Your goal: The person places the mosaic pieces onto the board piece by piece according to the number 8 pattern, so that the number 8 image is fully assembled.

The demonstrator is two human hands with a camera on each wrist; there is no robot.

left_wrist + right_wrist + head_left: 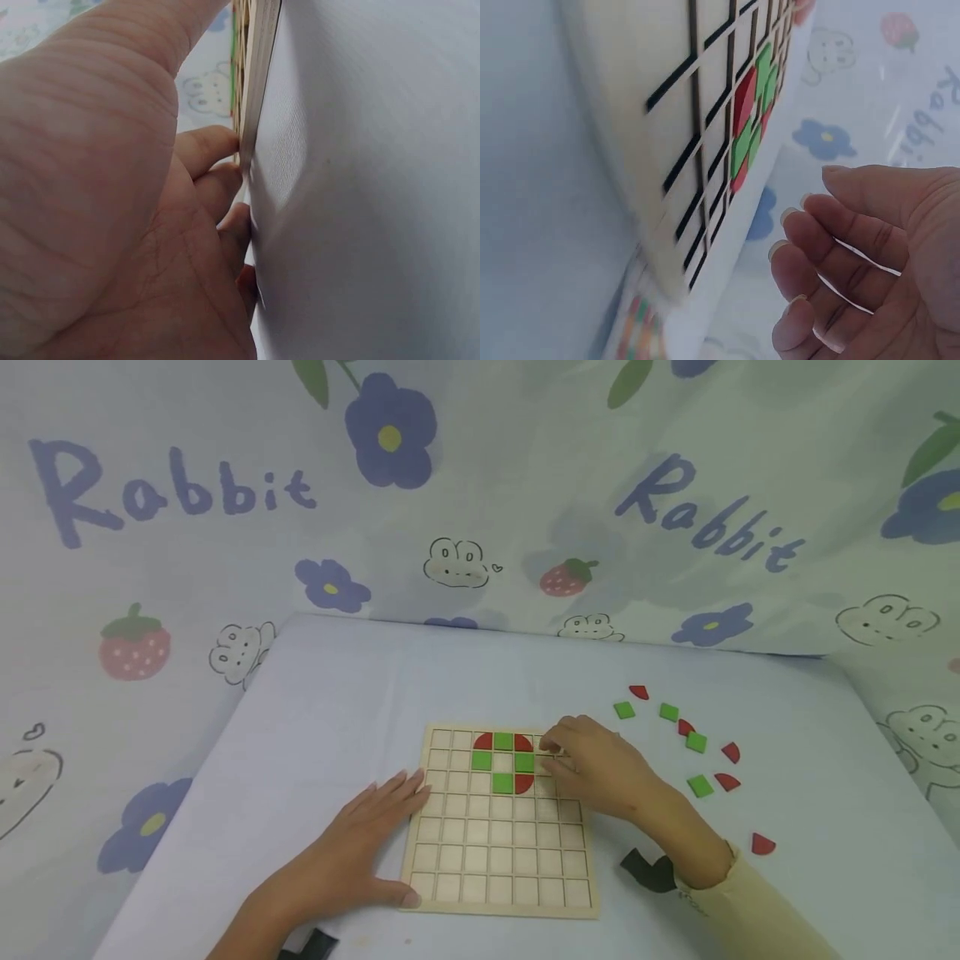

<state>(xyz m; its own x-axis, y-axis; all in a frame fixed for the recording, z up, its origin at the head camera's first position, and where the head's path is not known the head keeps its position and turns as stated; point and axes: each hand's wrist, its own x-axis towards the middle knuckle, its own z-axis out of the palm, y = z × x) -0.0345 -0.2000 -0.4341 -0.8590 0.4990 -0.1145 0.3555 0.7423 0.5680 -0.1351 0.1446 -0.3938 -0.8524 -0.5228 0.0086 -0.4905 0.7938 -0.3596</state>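
Head view gives me the printed cloth backdrop (480, 485) with its flowers, strawberries and "Rabbit" lettering, then the pale blue tabletop (337, 693) in front of it. On that tabletop lies the wooden grid board (498, 852), its upper rows carrying a small cluster of green squares and red quarter-rounds (503, 762). My left hand (352, 852) lies flat along the board's left edge, fingers straight, thumb against the near corner; the left wrist view shows the fingertips (214, 146) touching the board's side, nothing held. My right hand (600, 764) sits over the board's upper right part, just beside the placed cluster. Its grip is loosely curled, and from the right wrist view the fingers (832, 232) are apart and relaxed; I cannot tell whether a piece is under the fingertips. To the right of the board, loose green and red pieces (697, 743) lie scattered, one red piece (762, 844) nearer me.
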